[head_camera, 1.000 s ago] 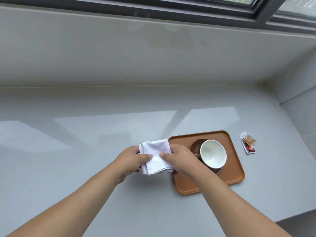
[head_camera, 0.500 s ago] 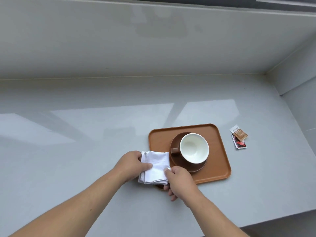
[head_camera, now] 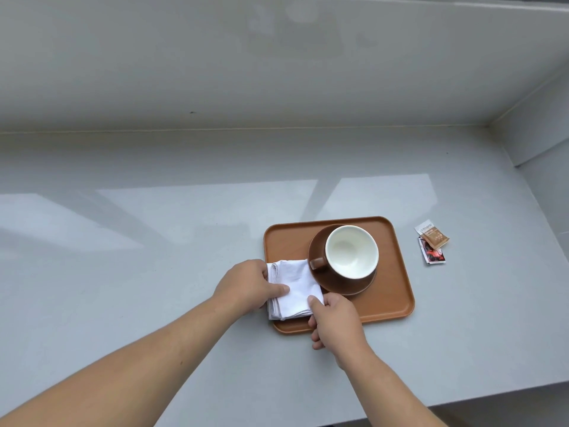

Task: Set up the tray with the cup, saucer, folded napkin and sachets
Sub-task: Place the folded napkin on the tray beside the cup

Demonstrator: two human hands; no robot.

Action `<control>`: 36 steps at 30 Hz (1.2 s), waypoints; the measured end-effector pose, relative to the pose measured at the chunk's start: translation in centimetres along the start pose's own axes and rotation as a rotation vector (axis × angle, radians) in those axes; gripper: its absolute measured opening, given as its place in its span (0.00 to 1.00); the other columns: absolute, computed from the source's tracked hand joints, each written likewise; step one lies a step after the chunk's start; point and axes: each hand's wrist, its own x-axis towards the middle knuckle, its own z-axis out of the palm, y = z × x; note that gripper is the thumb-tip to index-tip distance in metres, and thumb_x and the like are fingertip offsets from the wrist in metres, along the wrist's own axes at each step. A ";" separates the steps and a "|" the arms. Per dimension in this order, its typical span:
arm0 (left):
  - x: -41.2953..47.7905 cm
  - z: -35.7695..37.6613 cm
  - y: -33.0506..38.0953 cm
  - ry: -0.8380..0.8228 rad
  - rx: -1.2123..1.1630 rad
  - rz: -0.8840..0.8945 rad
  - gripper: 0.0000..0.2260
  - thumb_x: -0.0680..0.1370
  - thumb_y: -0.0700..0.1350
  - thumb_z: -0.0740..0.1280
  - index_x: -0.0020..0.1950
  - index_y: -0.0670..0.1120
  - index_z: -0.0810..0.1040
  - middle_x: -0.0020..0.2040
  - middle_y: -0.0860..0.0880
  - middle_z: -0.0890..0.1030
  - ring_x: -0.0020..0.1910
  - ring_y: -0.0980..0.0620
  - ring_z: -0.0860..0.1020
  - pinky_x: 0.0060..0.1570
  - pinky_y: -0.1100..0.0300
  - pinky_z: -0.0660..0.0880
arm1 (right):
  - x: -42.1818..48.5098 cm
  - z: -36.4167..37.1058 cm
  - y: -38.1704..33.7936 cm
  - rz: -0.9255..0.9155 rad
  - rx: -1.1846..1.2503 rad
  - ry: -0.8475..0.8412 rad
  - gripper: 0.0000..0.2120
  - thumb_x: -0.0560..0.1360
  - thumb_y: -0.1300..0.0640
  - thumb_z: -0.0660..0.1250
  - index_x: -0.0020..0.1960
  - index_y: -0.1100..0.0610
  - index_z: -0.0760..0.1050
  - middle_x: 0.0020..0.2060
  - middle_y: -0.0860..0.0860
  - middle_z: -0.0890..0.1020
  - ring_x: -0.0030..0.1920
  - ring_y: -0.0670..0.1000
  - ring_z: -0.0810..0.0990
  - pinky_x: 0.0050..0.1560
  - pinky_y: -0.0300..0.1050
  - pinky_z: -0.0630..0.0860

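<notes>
An orange-brown tray (head_camera: 394,291) lies on the grey counter. On it stands a brown saucer (head_camera: 341,285) carrying a brown cup (head_camera: 351,252) with a white inside, its handle pointing left. A folded white napkin (head_camera: 294,288) rests on the tray's left part, its edge next to the saucer. My left hand (head_camera: 246,286) pinches the napkin's left side, thumb on top. My right hand (head_camera: 334,322) holds its near right corner at the tray's front edge. Two sachets (head_camera: 432,241), one brown and one red and black, lie on the counter to the right of the tray.
The grey counter (head_camera: 154,241) runs to a wall at the back and a side wall (head_camera: 542,143) on the right. Its front edge (head_camera: 462,396) drops off at the lower right.
Both hands have brought the napkin down from in front of me onto the tray's left part. The view has tilted down, so the window frame has left the picture.
</notes>
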 end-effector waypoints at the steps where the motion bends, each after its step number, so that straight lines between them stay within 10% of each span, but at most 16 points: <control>1: 0.0 0.1 0.1 0.013 0.040 0.005 0.19 0.66 0.62 0.77 0.35 0.52 0.73 0.31 0.55 0.80 0.30 0.54 0.78 0.30 0.59 0.69 | 0.0 -0.2 0.1 -0.011 -0.029 0.000 0.12 0.80 0.52 0.66 0.46 0.62 0.77 0.30 0.53 0.80 0.22 0.50 0.76 0.26 0.44 0.78; 15: 0.2 0.6 0.9 0.074 0.410 0.071 0.24 0.65 0.70 0.75 0.36 0.52 0.71 0.38 0.55 0.79 0.40 0.52 0.78 0.31 0.57 0.66 | -1.0 -1.0 0.3 -0.515 -0.803 0.262 0.16 0.74 0.42 0.69 0.46 0.49 0.64 0.34 0.44 0.77 0.35 0.52 0.80 0.26 0.44 0.62; 19: 0.3 0.7 0.8 0.078 0.438 0.092 0.20 0.66 0.66 0.73 0.35 0.51 0.72 0.36 0.53 0.79 0.36 0.52 0.77 0.29 0.58 0.65 | -1.3 1.3 -0.4 -0.788 -0.899 0.029 0.15 0.75 0.39 0.63 0.53 0.49 0.71 0.46 0.47 0.79 0.47 0.53 0.78 0.37 0.49 0.70; 36: 2.4 0.1 -1.3 -0.014 0.192 0.101 0.22 0.69 0.64 0.73 0.30 0.50 0.69 0.29 0.55 0.74 0.29 0.54 0.72 0.31 0.58 0.65 | -0.3 2.5 0.1 -0.808 -1.003 -0.097 0.12 0.80 0.43 0.60 0.55 0.51 0.72 0.48 0.49 0.80 0.47 0.56 0.79 0.36 0.48 0.65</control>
